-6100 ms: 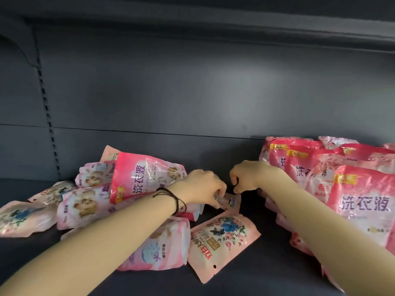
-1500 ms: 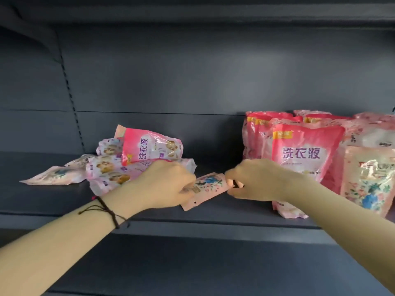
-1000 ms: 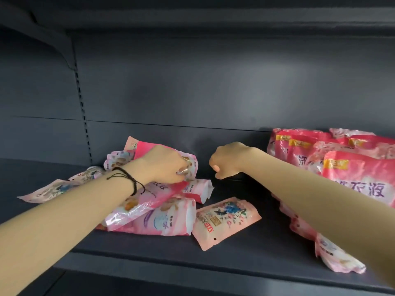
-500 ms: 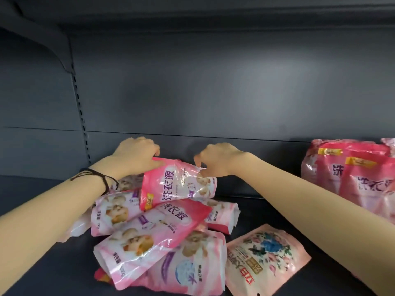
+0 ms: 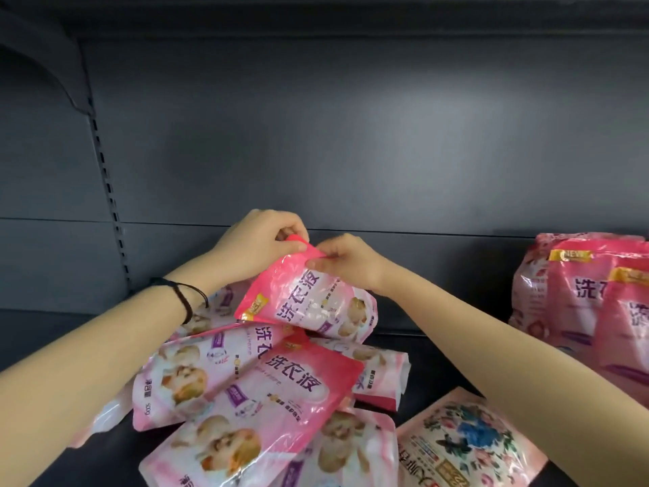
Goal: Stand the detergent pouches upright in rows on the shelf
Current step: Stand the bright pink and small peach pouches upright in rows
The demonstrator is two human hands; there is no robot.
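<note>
Both your hands, left [image 5: 258, 246] and right [image 5: 346, 261], pinch the top pouch [image 5: 309, 304] at frame centre; next, stand it upright by the row [image 5: 590, 293] at right.

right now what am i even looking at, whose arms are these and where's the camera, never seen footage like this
There is no machine here: these are a person's two bare arms, filmed by one wide-angle camera worn on their head, looking forward and down. So the single picture is their own view into a dark grey shelf. The left hand and the right hand both pinch the top edge of one pink pouch, held tilted over a loose pile of pouches lying flat. A floral pouch lies flat nearer the front. At the right edge, more pink pouches already stand upright.
</note>
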